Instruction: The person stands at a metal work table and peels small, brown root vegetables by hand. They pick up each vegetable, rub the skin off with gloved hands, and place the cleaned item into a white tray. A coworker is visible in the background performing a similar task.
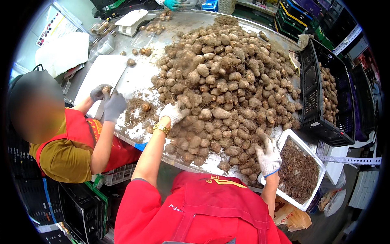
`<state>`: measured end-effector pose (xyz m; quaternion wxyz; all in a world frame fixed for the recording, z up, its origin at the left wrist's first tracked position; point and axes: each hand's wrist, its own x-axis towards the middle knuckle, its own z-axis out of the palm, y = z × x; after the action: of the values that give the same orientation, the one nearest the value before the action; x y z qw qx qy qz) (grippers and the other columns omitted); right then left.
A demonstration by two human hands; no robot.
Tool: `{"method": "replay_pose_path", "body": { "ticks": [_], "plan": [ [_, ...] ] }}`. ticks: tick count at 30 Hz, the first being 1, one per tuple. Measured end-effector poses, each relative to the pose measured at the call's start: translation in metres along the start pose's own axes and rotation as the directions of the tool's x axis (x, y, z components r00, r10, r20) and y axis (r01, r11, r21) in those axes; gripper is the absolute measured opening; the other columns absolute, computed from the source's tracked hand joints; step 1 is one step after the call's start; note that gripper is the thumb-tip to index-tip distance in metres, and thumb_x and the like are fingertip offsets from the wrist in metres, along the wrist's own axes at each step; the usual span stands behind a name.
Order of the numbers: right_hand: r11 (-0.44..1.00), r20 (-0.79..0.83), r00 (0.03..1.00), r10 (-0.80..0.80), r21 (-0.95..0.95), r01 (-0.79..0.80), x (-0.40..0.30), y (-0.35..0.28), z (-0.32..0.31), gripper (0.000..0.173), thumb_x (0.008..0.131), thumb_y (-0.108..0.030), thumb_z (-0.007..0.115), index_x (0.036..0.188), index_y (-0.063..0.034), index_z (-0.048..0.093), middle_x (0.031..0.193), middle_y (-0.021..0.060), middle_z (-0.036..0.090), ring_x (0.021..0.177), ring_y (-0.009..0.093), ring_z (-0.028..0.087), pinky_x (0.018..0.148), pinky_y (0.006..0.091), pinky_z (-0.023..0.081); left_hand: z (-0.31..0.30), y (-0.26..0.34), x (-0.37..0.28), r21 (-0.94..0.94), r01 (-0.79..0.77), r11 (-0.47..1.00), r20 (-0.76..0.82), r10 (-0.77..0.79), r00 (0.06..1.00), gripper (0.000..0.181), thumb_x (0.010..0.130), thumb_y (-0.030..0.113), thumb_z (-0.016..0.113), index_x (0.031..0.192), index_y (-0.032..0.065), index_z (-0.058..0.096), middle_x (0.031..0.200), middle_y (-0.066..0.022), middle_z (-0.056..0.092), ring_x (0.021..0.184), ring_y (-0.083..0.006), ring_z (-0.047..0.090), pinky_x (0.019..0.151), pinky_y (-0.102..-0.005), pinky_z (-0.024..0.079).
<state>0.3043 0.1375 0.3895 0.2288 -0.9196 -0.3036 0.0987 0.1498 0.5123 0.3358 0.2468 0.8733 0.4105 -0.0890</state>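
Note:
A large heap of brown, hairy-rooted tubers (225, 85), which look like small taro corms, covers much of the metal tabletop (141, 76). My left hand (175, 113), in a white knit glove, is at the heap's near left side with its fingers curled against the tubers. Whether it grips one is hidden. On the near right side, my right hand (268, 155), also gloved, has its fingertips among the tubers, and I cannot make out a hold there. Just right of that hand is a white foam box (320, 177) of loose brown root fibres and scraps.
A co-worker at left holds a tuber and a knife over a white board (99, 76). A black crate (310, 91) with more tubers stands at right. A white scale (132, 23) sits at the far left. Another person's gloved hands (179, 3) show at the far edge.

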Motion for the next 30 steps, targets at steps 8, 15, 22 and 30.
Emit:
{"method": "replay_pose_path", "body": {
  "ticks": [8,15,22,30],
  "plan": [
    [0.960,0.022,0.984,-0.175,0.224,0.166,0.002,-0.028,-0.003,0.037,0.087,-0.016,0.062,0.122,-0.0070,0.058,0.119,0.0153,0.058,0.108,0.033,0.059,0.091,0.0380,0.048,-0.025,0.023,-0.059,-0.828,-0.084,0.555,0.030,0.194,0.981,0.043,0.086,0.027,0.067,0.120,0.0008,0.061,0.109,-0.0099,0.067,0.100,-0.0178,0.063,0.087,-0.0299,0.049],
    [0.923,0.066,0.947,-0.313,0.256,0.287,0.015,-0.078,-0.003,0.045,0.090,-0.032,0.057,0.128,-0.0087,0.055,0.117,0.0166,0.059,0.101,0.033,0.062,0.085,0.0381,0.051,0.000,0.076,-0.096,-0.994,-0.010,0.106,0.044,0.490,0.871,0.039,0.089,0.010,0.059,0.125,-0.0057,0.053,0.122,-0.0119,0.060,0.108,-0.0174,0.060,0.089,-0.0290,0.048],
    [0.900,-0.013,0.933,-0.360,0.259,0.351,0.021,-0.095,0.009,0.045,0.091,-0.037,0.058,0.124,-0.0071,0.059,0.113,0.0212,0.062,0.096,0.042,0.062,0.083,0.0434,0.051,0.021,0.110,-0.115,-0.938,-0.132,0.320,0.061,0.530,0.846,0.036,0.098,0.020,0.047,0.128,0.0021,0.053,0.120,-0.0136,0.060,0.109,-0.0207,0.058,0.088,-0.0305,0.049],
    [0.674,-0.101,0.986,-0.134,0.720,0.166,0.018,-0.078,0.048,0.029,0.096,-0.024,0.052,0.108,-0.0020,0.067,0.095,0.0175,0.068,0.087,0.032,0.066,0.076,0.0379,0.052,0.081,0.132,-0.119,-0.591,-0.402,0.700,-0.206,0.351,0.914,0.040,0.105,0.024,0.031,0.128,-0.0023,0.050,0.120,-0.0172,0.060,0.114,-0.0233,0.055,0.100,-0.0351,0.042]
  ]
}}
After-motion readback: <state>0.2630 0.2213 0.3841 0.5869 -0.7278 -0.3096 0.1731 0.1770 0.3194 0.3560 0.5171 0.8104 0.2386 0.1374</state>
